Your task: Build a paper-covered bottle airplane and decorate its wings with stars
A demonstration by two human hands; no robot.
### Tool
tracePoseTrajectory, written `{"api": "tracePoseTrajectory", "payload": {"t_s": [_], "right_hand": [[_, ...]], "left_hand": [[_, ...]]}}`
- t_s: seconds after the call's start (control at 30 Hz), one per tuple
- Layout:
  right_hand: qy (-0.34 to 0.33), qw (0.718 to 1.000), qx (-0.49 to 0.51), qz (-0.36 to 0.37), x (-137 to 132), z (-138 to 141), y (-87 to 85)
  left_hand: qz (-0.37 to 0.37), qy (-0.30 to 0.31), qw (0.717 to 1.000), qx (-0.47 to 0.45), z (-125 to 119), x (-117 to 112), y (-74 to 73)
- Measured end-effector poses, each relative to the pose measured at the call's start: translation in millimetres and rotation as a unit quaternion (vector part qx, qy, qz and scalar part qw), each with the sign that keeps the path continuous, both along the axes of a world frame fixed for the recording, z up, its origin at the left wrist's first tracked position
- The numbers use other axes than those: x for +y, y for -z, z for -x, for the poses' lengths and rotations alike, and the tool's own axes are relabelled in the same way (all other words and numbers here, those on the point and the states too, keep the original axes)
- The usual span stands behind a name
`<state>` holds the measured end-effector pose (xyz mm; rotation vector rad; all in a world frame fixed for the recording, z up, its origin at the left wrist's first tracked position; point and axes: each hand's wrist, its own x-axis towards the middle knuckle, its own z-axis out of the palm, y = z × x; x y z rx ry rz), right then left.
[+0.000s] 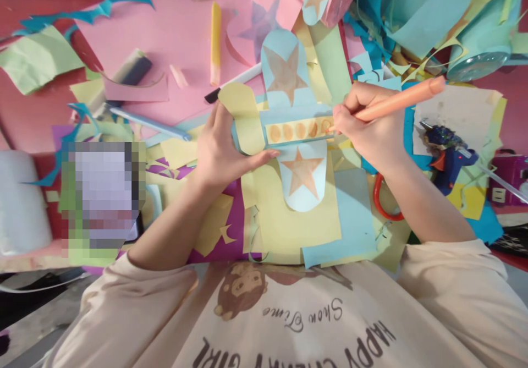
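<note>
A paper aeroplane craft (293, 131) lies in the middle: light blue wings with orange stars, a yellow nose, and a yellow strip with several orange dots. My left hand (220, 148) presses flat on its yellow nose end, fingers stretched out along the lower edge. My right hand (367, 128) is closed round an orange marker (402, 99), whose tip touches the right end of the dotted strip.
Coloured paper scraps cover the pink table. A yellow marker (215, 40) and a black-tipped pen (235, 84) lie behind the craft. A blue glue gun (447, 150) sits at the right, orange-handled scissors (381, 200) under my right forearm, a light blue can (480, 49) far right.
</note>
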<state>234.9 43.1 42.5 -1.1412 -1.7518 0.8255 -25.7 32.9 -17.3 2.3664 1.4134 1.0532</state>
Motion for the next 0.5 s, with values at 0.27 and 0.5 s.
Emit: {"api": "tracePoseTrajectory", "payload": {"t_s": [0.27, 0.5], "right_hand": [[0.028, 0.999, 0.015, -0.040, 4.8, 1.4, 2.2], [0.030, 0.998, 0.028, -0.038, 0.3, 4.7, -1.9]], "left_hand": [[-0.039, 0.002, 0.999, 0.003, -0.4, 0.7, 1.2], [-0.041, -0.006, 0.999, 0.003, -0.8, 0.2, 1.3]]}}
